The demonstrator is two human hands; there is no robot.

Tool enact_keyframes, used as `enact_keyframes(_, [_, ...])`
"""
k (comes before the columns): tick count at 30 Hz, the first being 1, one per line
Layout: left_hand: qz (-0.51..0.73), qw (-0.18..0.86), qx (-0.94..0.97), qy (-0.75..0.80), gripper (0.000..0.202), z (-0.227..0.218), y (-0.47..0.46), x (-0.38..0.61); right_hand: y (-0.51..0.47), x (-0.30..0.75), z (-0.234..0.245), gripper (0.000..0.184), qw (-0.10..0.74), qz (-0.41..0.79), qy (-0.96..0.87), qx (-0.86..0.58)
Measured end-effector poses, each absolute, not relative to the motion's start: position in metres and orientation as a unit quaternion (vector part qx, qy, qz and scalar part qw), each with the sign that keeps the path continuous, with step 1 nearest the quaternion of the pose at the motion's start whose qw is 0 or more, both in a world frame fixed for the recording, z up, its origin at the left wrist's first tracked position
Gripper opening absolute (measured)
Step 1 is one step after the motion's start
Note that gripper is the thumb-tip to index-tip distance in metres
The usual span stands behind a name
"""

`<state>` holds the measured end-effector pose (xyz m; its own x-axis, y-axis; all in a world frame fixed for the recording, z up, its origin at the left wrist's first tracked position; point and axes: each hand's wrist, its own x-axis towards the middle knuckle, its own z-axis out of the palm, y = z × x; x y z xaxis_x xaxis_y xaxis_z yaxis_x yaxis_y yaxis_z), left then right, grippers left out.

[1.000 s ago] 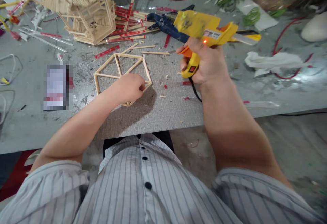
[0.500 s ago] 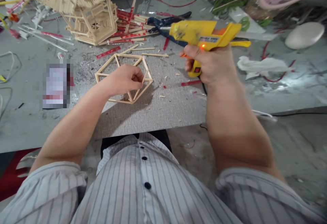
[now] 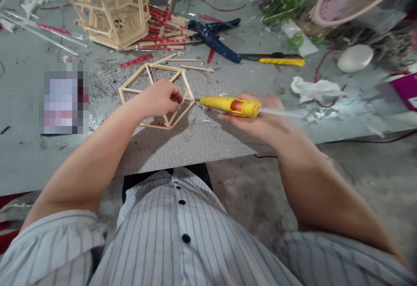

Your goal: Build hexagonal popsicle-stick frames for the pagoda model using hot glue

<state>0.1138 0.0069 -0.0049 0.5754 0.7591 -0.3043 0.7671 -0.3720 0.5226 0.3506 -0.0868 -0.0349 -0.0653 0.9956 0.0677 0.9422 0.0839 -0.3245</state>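
My right hand (image 3: 260, 118) is wrapped round a yellow hot glue gun (image 3: 221, 104) with a clear glue stick (image 3: 280, 112) out of its back. The gun's nozzle meets the right corner of a hexagonal stick frame (image 3: 133, 76), which lies on the table near its front edge. Over the frame, my left hand (image 3: 161, 98) has its fingers pinched on a short wooden stick (image 3: 186, 92) near that same corner. My left hand and wrist cover the middle of the frame.
A stick-built pavilion model (image 3: 114, 21) stands behind the frame, beside red-wrapped sticks (image 3: 166, 38). Dark blue pliers (image 3: 215, 40) and a yellow utility knife (image 3: 282, 61) lie behind the glue gun. Crumpled tissue (image 3: 314, 89) and a white oval object (image 3: 355, 58) are at the right.
My right hand has brought the glue gun down and left, turning its nozzle to the frame's right corner. The knife is now uncovered. My left hand stays nearly still at the frame.
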Motion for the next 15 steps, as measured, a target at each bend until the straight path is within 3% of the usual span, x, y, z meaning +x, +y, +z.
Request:
enact_keyframes(5, [-0.029,0.307,0.828,0.468,0.022,-0.002,0.006,0.115,-0.086,0.343,-0.035,0.036,0.058,0.083,-0.701,-0.706])
enact_keyframes(15, [-0.047,0.307,0.828,0.468,0.025,-0.002,0.006,0.115,-0.087,0.343,-0.04,0.04,0.064,0.062,-0.711,-0.698])
